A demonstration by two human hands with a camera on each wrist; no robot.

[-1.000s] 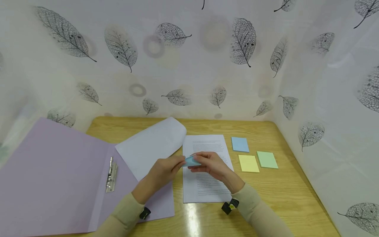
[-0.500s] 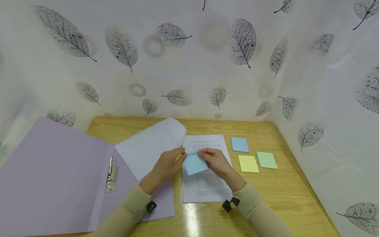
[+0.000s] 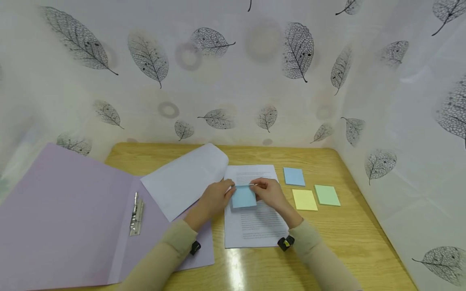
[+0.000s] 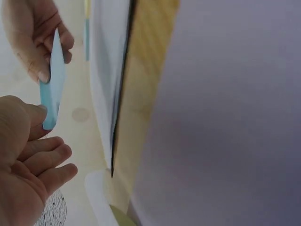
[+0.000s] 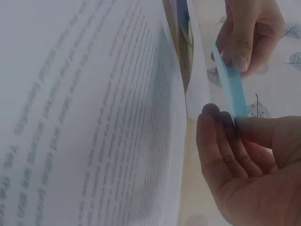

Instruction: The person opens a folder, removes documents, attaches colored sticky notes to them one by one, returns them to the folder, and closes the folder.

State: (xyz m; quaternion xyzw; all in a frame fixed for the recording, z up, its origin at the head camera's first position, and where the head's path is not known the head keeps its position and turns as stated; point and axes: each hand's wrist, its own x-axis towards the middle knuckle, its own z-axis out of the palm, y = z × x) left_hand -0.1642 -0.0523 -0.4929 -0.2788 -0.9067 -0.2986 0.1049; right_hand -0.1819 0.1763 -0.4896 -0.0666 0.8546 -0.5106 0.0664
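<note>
Blue note (image 3: 244,197): pinched along its far edge by left hand (image 3: 214,197) at one end and right hand (image 3: 271,194) at the other, suspended above printed sheet (image 3: 255,228) on tabletop (image 3: 349,246). Possible faults: skew, from uneven lowering; crease or slip, from unequal tension or early release.

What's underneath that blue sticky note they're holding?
A printed page, not touching the blue note. Text lines show around the note; whatever the note covers can't be read.
</note>
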